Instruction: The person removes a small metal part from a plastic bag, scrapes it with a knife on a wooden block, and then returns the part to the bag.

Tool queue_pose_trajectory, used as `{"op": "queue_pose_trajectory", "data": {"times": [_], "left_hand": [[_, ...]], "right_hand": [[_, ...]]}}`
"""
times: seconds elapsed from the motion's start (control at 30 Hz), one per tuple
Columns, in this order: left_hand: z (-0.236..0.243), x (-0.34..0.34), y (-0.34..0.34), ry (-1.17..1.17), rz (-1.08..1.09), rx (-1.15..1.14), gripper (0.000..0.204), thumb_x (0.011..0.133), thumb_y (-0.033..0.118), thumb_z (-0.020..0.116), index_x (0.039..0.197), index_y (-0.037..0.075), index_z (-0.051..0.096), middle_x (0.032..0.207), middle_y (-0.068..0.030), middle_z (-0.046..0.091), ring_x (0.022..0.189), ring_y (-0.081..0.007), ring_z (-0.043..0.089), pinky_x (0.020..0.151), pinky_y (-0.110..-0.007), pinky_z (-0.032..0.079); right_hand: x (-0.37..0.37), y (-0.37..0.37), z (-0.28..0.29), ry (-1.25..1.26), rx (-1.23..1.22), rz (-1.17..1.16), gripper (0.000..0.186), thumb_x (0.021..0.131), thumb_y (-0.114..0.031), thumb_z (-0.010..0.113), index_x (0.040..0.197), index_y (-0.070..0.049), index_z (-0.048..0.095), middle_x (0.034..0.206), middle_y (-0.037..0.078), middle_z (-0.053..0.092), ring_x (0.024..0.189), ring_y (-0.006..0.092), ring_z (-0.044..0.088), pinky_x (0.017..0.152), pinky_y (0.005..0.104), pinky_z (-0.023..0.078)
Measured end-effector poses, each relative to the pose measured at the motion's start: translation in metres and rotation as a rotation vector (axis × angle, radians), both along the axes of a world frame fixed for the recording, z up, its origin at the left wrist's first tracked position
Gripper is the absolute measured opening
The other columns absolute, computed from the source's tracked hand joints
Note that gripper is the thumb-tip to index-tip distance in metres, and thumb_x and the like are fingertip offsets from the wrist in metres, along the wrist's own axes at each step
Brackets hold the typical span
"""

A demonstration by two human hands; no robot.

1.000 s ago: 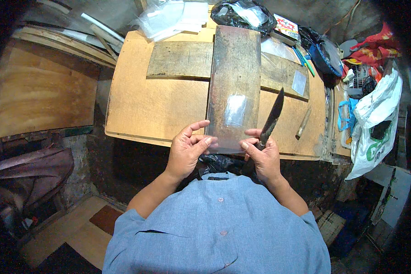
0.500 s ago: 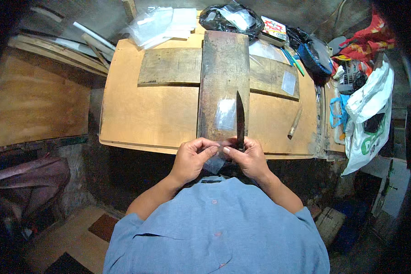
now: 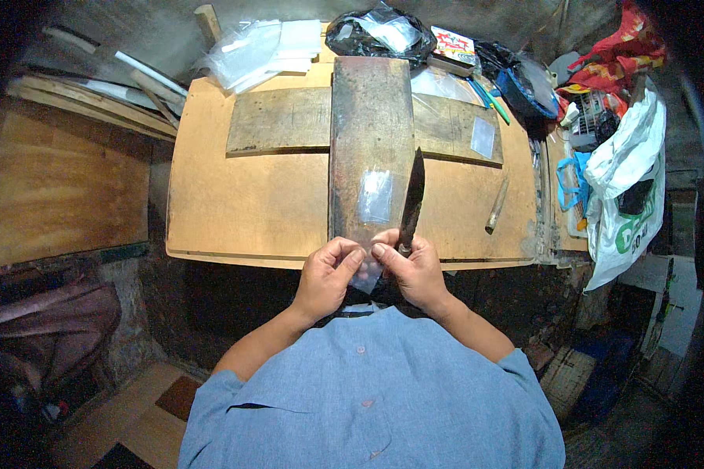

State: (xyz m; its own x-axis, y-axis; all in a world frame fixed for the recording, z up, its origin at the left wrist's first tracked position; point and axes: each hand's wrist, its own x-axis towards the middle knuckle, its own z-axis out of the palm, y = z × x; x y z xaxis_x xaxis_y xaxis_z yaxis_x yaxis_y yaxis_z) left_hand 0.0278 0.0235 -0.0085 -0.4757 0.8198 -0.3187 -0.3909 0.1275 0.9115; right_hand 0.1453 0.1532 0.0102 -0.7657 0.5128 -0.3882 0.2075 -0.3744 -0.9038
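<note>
At the near end of an upright-lying long worn board (image 3: 368, 117), my left hand (image 3: 330, 277) pinches a clear plastic piece (image 3: 365, 277) between thumb and fingers. My right hand (image 3: 411, 273) pinches the same plastic and also grips a dark-bladed knife (image 3: 414, 191), its blade pointing away from me. A small stack of clear plastic (image 3: 374, 195) lies on the board just beyond my hands. A wider crosswise board (image 3: 274, 117) lies under the long one, with a translucent rectangle (image 3: 482, 134) on its right part. A short stick (image 3: 497, 203) lies on the wooden table (image 3: 242, 203).
Translucent sheets (image 3: 258, 51), a black bag (image 3: 375, 31), a small box (image 3: 452, 47), pens (image 3: 493, 98) and blue-black bags (image 3: 516, 82) line the back. At right are a white bag (image 3: 626, 195) and red cloth (image 3: 618, 47). Planks (image 3: 94, 102) lean at left.
My hands have drawn closer together on the plastic, which now hangs bunched between them rather than stretched flat. The knife has swung leftward and back slightly; the view has shifted.
</note>
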Motion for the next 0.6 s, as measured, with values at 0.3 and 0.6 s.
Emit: {"op": "queue_pose_trajectory", "data": {"times": [0.3, 0.6], "left_hand": [[0.014, 0.003, 0.001, 0.128, -0.059, -0.061, 0.029, 0.101, 0.027, 0.053, 0.083, 0.005, 0.058, 0.069, 0.0033, 0.053, 0.062, -0.0041, 0.052, 0.054, -0.022, 0.041], [0.009, 0.002, 0.003, -0.036, -0.034, -0.088, 0.032, 0.102, 0.031, 0.051, 0.082, 0.007, 0.055, 0.064, 0.0021, 0.054, 0.053, -0.0057, 0.055, 0.049, -0.021, 0.043]], "right_hand": [[0.002, -0.008, -0.004, 0.025, 0.026, 0.043, 0.01, 0.091, -0.012, 0.066, 0.088, -0.003, 0.065, 0.074, -0.004, 0.06, 0.065, 0.0047, 0.053, 0.058, 0.0222, 0.044], [0.005, 0.006, 0.008, -0.027, 0.161, 0.081, 0.017, 0.09, -0.011, 0.067, 0.101, 0.001, 0.063, 0.083, 0.002, 0.066, 0.076, 0.009, 0.061, 0.066, 0.0243, 0.049]]}}
